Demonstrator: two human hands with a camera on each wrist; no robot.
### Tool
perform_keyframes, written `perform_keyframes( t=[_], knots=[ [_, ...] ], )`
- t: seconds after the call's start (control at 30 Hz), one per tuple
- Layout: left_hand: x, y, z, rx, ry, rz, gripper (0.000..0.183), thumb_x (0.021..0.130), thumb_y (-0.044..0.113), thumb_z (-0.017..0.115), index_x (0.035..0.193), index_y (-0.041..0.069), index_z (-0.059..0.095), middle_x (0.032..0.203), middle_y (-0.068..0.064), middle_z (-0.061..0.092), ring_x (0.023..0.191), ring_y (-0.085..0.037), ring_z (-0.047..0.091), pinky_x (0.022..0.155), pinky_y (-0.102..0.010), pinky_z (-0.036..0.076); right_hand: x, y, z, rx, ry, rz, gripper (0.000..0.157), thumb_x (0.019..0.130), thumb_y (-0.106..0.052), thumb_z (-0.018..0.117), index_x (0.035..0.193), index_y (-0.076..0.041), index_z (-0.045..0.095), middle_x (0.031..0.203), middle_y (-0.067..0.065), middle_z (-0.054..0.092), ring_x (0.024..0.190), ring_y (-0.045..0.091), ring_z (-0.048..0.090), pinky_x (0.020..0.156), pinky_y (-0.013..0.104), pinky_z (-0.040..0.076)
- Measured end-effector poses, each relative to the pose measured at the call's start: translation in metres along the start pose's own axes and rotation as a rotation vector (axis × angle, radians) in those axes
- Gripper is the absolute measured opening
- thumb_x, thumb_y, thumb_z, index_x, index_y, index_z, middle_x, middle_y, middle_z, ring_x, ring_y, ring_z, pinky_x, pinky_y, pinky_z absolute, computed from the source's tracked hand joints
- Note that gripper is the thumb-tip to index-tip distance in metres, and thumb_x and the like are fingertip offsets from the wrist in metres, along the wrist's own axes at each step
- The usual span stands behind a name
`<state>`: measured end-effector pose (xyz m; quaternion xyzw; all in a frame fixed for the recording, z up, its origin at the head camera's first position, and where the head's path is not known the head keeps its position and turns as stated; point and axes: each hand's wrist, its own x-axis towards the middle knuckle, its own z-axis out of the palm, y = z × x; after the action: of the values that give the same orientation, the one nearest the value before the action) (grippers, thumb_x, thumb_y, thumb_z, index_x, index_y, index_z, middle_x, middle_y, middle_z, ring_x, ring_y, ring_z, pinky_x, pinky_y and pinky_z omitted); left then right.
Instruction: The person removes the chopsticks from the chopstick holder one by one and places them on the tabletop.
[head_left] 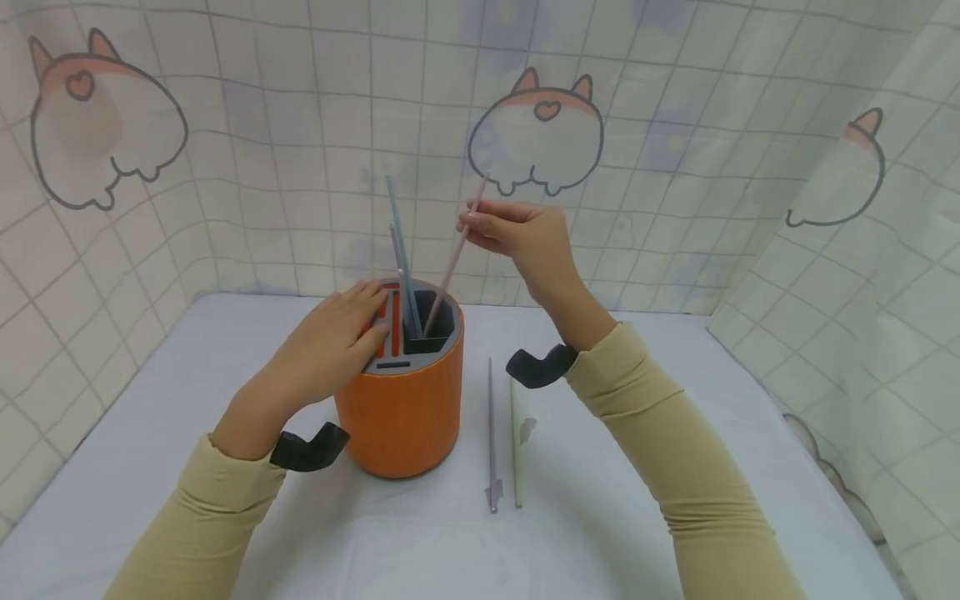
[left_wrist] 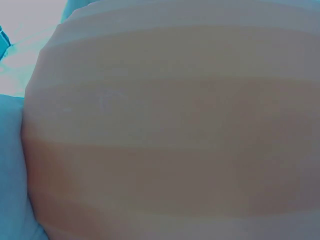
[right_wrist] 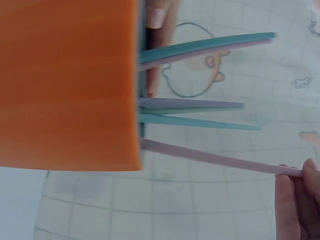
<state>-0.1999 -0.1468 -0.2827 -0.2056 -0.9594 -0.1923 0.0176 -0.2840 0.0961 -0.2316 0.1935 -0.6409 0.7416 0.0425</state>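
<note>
An orange cylindrical utensil holder (head_left: 401, 417) with a grey slotted top stands on the table. My left hand (head_left: 333, 342) rests on the left part of that top, fingers extended. In my right hand (head_left: 510, 225), thumb and fingertips pinch a pink chopstick (head_left: 457, 250) near its upper end. Its lower end is inside the holder's dark open compartment (head_left: 442, 321). Blue chopsticks (head_left: 405, 275) lean in the same compartment. The right wrist view shows blue, purple (right_wrist: 200, 103), pink and green chopsticks sticking out. The holder's wall (left_wrist: 170, 120) fills most of the left wrist view.
On the white table (head_left: 585, 517), right of the holder, lie a purple chopstick (head_left: 492, 442) and a pale green chopstick (head_left: 516, 450), roughly parallel. A checked curtain with animal drawings (head_left: 536, 133) hangs behind and along the sides.
</note>
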Motion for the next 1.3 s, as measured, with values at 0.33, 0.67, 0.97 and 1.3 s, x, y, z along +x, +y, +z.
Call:
perform_keyframes(
  t=[0.33,0.67,0.97,1.3],
  knots=[
    [0.000,0.001,-0.001,0.003,-0.006,0.001,0.057,0.107,0.028,0.035,0.156,0.000,0.027,0.165,-0.019,0.021,0.154,-0.038,0.015,0.127,-0.056,0.011,0.000,-0.045,-0.027,0.228,0.177,-0.114,0.013,0.083,0.005,0.075,0.095,0.005,0.078,0.085,0.010,0.077,0.081,0.021,0.077,0.083,0.031,0.062],
    [-0.001,-0.001,-0.001,0.002,-0.001,-0.005,0.058,0.107,0.028,0.035,0.156,0.000,0.025,0.165,-0.019,0.020,0.154,-0.038,0.014,0.127,-0.056,0.011,0.000,-0.027,-0.091,0.248,0.298,0.023,0.009,0.082,0.002,0.076,0.091,0.001,0.078,0.081,0.009,0.077,0.077,0.019,0.076,0.076,0.026,0.062],
    [0.001,-0.003,0.001,-0.007,0.004,0.000,0.057,0.107,0.029,0.034,0.156,0.001,0.026,0.165,-0.018,0.021,0.154,-0.038,0.014,0.127,-0.055,0.011,-0.026,0.068,-0.142,-0.155,0.132,0.418,0.031,0.093,-0.005,0.066,0.120,0.010,0.066,0.082,-0.002,0.077,0.079,0.008,0.075,0.076,0.020,0.061],
    [0.000,-0.004,0.002,-0.003,0.010,-0.001,0.057,0.107,0.029,0.034,0.156,0.001,0.026,0.165,-0.018,0.021,0.154,-0.038,0.014,0.127,-0.055,0.011,-0.054,0.134,-0.146,-0.242,0.019,0.645,0.045,0.095,-0.006,0.066,0.131,0.018,0.054,0.083,-0.001,0.075,0.077,0.007,0.074,0.075,0.020,0.061]
  ],
)
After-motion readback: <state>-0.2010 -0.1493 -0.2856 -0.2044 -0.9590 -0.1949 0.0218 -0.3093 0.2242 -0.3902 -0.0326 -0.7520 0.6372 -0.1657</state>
